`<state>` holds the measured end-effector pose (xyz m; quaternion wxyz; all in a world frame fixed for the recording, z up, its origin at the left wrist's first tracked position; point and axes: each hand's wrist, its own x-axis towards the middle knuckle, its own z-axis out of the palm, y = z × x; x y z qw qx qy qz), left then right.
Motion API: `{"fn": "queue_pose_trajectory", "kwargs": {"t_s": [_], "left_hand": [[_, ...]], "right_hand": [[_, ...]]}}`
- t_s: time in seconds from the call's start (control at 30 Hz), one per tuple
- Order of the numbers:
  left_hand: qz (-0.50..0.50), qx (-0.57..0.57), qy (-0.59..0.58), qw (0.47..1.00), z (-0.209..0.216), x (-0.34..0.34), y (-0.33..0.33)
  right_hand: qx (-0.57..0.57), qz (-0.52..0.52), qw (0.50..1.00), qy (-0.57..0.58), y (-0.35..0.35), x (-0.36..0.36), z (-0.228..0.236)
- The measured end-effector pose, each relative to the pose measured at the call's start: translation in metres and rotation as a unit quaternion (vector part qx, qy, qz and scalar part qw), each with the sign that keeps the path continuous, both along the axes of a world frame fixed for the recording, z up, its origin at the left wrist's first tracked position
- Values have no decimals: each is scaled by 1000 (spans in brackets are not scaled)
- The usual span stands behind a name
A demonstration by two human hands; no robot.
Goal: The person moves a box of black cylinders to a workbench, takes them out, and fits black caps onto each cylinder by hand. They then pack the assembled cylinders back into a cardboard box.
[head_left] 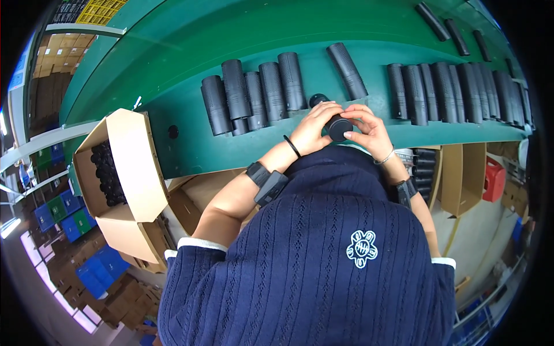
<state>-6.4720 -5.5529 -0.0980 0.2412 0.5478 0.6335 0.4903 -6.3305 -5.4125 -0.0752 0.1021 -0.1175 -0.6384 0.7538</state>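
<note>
Between my two hands is a black plastic tube, its round flat end cap (340, 129) facing toward me. My left hand (314, 128) is wrapped round the tube's body and hides most of it. A dark rounded end (318, 100) shows just beyond the left fingers; I cannot tell whether it belongs to the same tube. With fingers and thumb, my right hand (369, 132) grips the capped end. Just past the hands lies a single ribbed black tube (347, 70) on the green work surface (190, 104).
Several black tubes (272, 89) lie in a group to the left, and a longer row of tubes (444, 92) lies to the right. At left stands an open cardboard box (134, 167) holding small black parts (106, 176). A red jerrycan (493, 179) sits below at right.
</note>
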Motion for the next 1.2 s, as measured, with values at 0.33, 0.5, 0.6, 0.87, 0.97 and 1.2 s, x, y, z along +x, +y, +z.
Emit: {"fn": "queue_pose_trajectory", "kwargs": {"t_s": [0.33,0.5,0.6,0.87,0.97,1.2], "left_hand": [[9,20,18,1000,-1,-10,5],[104,14,-345,933,18,-31,8],[54,4,-463,885,22,-44,27],[281,-232,-315,876,-45,-66,133],[299,-241,-159,909,-49,-61,159],[264,-149,-94,948,-79,-80,142]], "right_hand": [[99,-61,993,6,5,-25,-18],[74,32,994,-72,22,-47,12],[216,42,973,-68,20,-27,-10],[445,-170,878,-42,51,-19,32],[563,-224,795,-19,54,-24,45],[739,-288,609,-9,66,-41,69]]}}
